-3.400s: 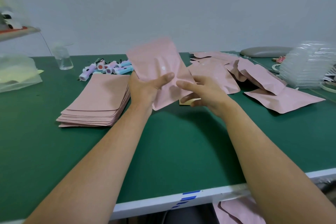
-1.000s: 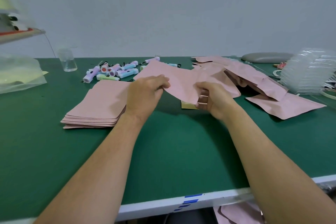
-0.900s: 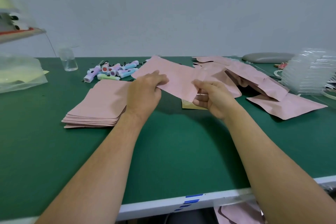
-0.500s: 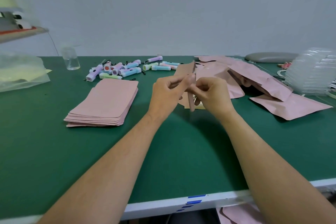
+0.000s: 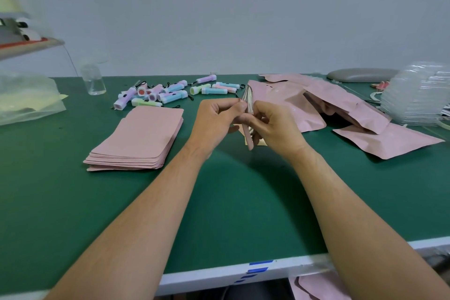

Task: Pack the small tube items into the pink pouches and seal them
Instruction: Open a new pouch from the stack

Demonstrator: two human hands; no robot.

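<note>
Head view is looking down across a green table (image 5: 219, 202) running back to a plain pale wall (image 5: 243, 19). At the middle, the left hand (image 5: 214, 122) and right hand (image 5: 277, 129) are both pinching one pink pouch (image 5: 248, 114), holding it edge-on above the surface, fingers hiding much of it. A flat pouch stack (image 5: 138, 136) is lying left, with pastel tubes (image 5: 170, 95) scattered beyond it near a clear jar (image 5: 93, 80). Loose pouches (image 5: 328, 102) are sprawling right, beside a clear plastic stack (image 5: 418, 92).
</note>
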